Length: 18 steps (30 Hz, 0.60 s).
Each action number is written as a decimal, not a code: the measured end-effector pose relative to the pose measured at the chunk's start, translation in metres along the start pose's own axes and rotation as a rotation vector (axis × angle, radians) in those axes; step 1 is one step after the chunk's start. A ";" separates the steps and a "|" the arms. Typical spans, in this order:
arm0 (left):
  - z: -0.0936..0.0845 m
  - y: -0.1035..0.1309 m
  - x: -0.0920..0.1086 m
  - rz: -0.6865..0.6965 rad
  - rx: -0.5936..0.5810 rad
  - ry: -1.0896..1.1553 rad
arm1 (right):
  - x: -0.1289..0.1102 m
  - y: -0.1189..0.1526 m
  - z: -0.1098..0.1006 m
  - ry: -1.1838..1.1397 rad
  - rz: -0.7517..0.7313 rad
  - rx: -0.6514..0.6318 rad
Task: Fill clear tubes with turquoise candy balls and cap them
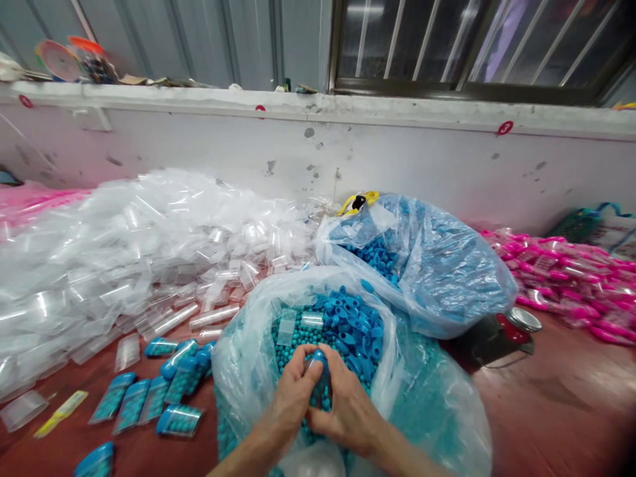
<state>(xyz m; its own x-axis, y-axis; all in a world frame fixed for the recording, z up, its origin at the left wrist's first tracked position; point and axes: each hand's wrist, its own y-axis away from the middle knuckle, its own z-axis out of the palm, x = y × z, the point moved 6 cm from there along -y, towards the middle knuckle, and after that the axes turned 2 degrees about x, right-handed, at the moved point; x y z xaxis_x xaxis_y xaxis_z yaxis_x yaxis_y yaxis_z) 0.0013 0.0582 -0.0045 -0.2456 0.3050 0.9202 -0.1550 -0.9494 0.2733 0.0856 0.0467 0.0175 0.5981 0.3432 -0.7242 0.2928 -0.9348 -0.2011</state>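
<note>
My left hand (291,384) and my right hand (345,411) meet above an opened plastic bag, both closed on one small clear container with a blue cap (318,358). Fingers of each hand press near the cap; how full the container is cannot be made out. Below them the bag (238,344) holds teal beads (298,341) and, on its right side, loose blue caps (355,321). Two clear empty containers (286,327) lie on the beads. To the left, several capped containers filled with teal beads (133,404) rest on the red table.
A heap of clear empty containers (114,265) covers the left. Behind the bag sits a second bag (442,258) with blue caps. At right are a dark object with a metal lid (524,319) and pink packaged items (571,278). A yellow strip (62,412) lies front left.
</note>
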 end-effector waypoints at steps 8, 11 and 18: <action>0.004 0.006 -0.001 -0.032 -0.110 0.149 | -0.014 0.004 -0.015 0.073 -0.028 -0.135; 0.006 0.010 -0.001 -0.028 -0.119 0.119 | -0.018 0.008 -0.013 0.088 -0.020 -0.111; 0.011 0.015 0.005 0.021 -0.024 0.062 | -0.019 0.008 -0.009 0.113 -0.173 0.081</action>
<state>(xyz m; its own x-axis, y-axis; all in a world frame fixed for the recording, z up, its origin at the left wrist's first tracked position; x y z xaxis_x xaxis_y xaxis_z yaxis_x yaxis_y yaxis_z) 0.0087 0.0446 0.0073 -0.3078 0.2898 0.9062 -0.1715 -0.9538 0.2468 0.0832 0.0339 0.0356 0.6255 0.5029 -0.5966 0.3405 -0.8639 -0.3713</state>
